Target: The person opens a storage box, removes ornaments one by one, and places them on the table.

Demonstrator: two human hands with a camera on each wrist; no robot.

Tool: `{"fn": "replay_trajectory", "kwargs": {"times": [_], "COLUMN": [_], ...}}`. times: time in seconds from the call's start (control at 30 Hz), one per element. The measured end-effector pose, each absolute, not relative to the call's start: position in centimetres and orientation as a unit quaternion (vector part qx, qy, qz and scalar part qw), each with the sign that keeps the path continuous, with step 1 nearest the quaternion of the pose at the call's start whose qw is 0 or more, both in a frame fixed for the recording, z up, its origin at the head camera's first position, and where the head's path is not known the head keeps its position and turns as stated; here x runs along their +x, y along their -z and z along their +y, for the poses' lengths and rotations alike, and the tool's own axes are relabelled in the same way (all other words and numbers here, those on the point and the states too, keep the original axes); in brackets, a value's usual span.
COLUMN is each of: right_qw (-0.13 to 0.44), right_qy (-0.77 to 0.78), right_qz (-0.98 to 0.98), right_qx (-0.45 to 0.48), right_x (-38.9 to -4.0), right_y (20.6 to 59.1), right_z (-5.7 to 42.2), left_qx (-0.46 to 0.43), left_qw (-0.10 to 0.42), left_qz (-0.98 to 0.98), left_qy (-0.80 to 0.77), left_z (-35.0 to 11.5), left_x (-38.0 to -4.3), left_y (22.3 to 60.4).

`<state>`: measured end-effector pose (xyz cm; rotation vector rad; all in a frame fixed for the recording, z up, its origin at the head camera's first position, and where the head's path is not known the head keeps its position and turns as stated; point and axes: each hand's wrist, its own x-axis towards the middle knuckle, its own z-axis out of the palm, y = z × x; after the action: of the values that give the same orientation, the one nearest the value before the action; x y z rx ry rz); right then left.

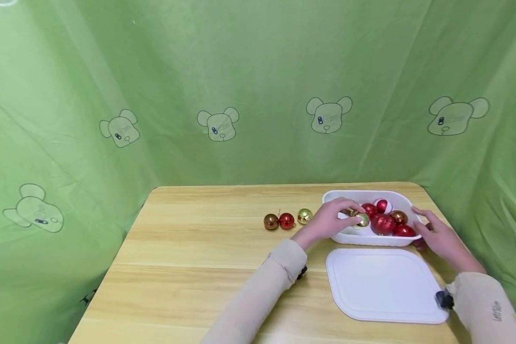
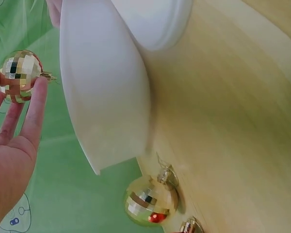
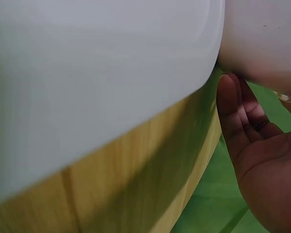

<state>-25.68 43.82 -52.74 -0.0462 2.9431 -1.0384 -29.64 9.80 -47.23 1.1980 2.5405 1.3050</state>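
Note:
My left hand pinches a gold mirrored Christmas bauble between thumb and fingers, over the left part of a white plastic box. Inside the box lie several red and brownish-gold baubles, among them a large red one and a red-and-white one. At the box's right end my right hand holds the rim and wall, some fingers lower down outside; the right wrist view shows these fingers by the box's underside.
Left of the box, a brown bauble, a red bauble and a gold bauble lie on the wooden table. A flat white lid lies in front of the box. Green printed curtain surrounds the table.

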Motion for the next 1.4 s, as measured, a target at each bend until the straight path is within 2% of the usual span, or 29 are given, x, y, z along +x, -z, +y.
{"fn": "replay_trajectory", "kwargs": {"times": [0.2,1.0,1.4], "right_qw": [0.026,0.026,0.032], "right_qy": [0.320,0.321,0.330], "right_qz": [0.947,0.947,0.943], "right_qx": [-0.015,-0.014,-0.017], "right_x": [-25.8,-26.0,-26.0], "right_y": [52.7,52.6,52.6], "right_z": [44.0,44.1,44.1], "left_qx": [0.377,0.338,0.328], "left_qw": [0.028,0.039,0.019], "left_qz": [0.825,0.818,0.826], "left_qy": [-0.420,-0.464,-0.457], "left_z": [8.8,5.4,3.5], "left_x": [-29.5,-29.6,-29.4], "left_y": [47.2,47.3,48.0]}}
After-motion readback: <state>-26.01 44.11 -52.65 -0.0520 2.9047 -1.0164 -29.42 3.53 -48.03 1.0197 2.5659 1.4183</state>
